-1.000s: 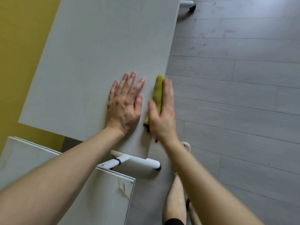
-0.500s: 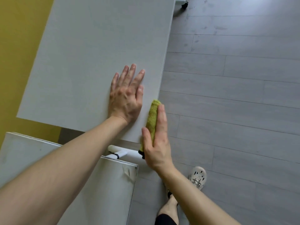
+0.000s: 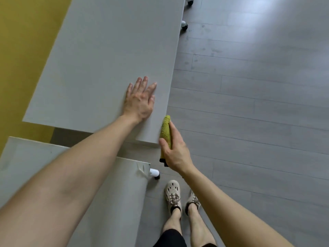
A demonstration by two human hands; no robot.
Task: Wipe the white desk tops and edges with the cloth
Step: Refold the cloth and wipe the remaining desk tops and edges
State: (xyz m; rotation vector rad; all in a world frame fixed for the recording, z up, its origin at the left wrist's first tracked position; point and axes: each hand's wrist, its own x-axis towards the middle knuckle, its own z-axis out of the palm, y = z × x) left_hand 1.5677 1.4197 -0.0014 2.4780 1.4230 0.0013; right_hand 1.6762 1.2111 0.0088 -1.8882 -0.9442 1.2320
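- The cloth (image 3: pixel 165 129) is soft and light, a folded yellow-green pad with dark trim at its lower end. I judge it will wrap round an edge easily but bunch or slip if held loosely. It wants a grip across the fold, thumb on one face and fingers on the other, not by a loose corner.
- My right hand (image 3: pixel 175 152) holds it just so: the thumb is on the side toward the desk and the fingers curl along the outer side, pinching the cloth between them.
- The cloth lies against the right edge of the desk (image 3: pixel 106 59), at the near right corner. Its upper end runs alongside the edge, and its trimmed end hangs past the corner, over the floor (image 3: pixel 249 122).
- My left hand (image 3: pixel 139 102) lies flat on the top with the fingers straight and slightly spread, near the right edge and just beyond the cloth. It holds nothing — I judge it steadies the desk, which stands on casters (image 3: pixel 185 25).
- A second desk (image 3: pixel 35 157) sits nearer me, apart from the cloth.
- A second ago the cloth was farther along the right edge, level with my left fingers. Half a second ago it was level with that wrist — now it has slid down to the corner. The left hand has kept its place on the top.
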